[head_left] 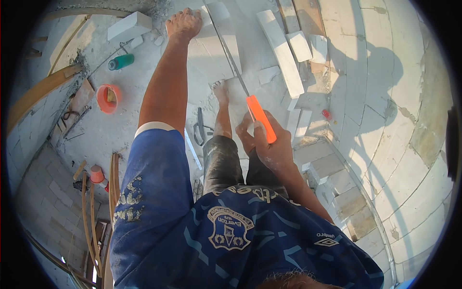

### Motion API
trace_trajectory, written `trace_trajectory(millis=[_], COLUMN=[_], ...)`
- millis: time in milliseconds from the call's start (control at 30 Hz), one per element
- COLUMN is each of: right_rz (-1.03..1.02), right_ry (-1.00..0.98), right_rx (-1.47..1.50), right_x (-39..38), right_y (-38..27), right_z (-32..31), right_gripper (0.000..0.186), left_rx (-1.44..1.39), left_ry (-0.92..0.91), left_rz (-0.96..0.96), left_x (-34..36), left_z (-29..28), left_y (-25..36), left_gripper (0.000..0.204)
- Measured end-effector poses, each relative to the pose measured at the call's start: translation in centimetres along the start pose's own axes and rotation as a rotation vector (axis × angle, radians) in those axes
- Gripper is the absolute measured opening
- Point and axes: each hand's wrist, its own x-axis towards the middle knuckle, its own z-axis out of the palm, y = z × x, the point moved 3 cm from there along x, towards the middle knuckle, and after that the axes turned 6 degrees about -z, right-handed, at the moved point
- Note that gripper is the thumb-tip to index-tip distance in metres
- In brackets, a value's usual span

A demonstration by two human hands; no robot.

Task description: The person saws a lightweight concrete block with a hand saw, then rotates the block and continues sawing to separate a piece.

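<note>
Well left of the left hand [185,24], an orange bucket [99,100] held a tan object [111,95]; a green bottle [122,61] lay nearer that hand, which rested palm-down on a pale block [211,50]. The right hand [273,150] gripped an orange-handled saw [255,106], its blade reaching over the block, right of the left hand. Below both hands, a blue shirt [274,226] bore a pale shield crest [230,229] and lettering.

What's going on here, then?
Someone holds an orange-handled saw in their right hand, its blade reaching across a pale block. The left hand rests at the block's far left edge. Whether the blade has cut in, I can't tell. A green bottle and an orange bucket are off to the left.
</note>
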Motion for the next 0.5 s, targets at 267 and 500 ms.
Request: trace_trajectory(millis=[267, 500], right_rz=[0.011, 0.111], right_ry=[-0.01, -0.051], right_rx=[-0.075, 0.009], right_x=[5.4, 2.7], right_y=[-0.1, -0.4], right_z=[2.5, 0.5], right_gripper=[0.042, 0.046], left_rx=[-0.044, 0.01], left_ry=[-0.007, 0.039], left_rz=[-0.039, -0.019], left_x=[0.2, -0.5], left_z=[-0.7, -0.7], left_y=[-0.1, -0.2], left_gripper=[0.064, 0.063])
